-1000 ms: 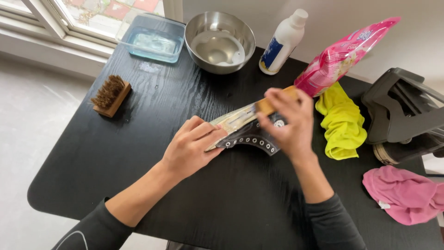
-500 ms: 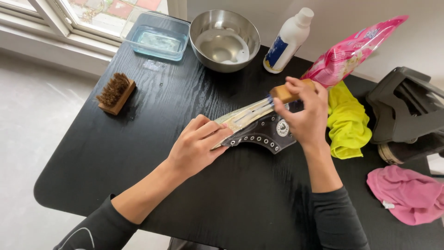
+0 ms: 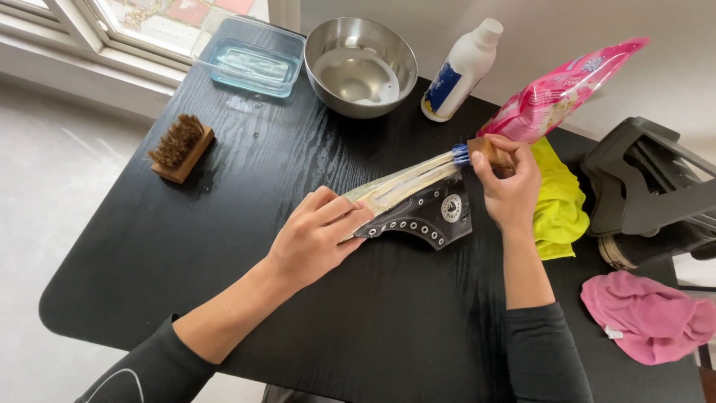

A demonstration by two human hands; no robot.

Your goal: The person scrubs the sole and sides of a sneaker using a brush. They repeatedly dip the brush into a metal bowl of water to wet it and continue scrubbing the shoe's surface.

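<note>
Shoe: black high-top sneaker (image 3: 425, 216) on its side at table (image 3: 224, 298) centre, pale sole up; toe hidden under left hand (image 3: 317, 239).
Left grip: fingers closed over toe end.
Right hand (image 3: 511, 186): at 2 o'clock, fingers pinched on wooden-handled brush (image 3: 485, 151); bristles barely visible at heel.
Chair (image 3: 649, 194): 3 o'clock, cut off.

Bright daylight from the window (image 3: 149, 22); sharp, soft shadows.
</note>
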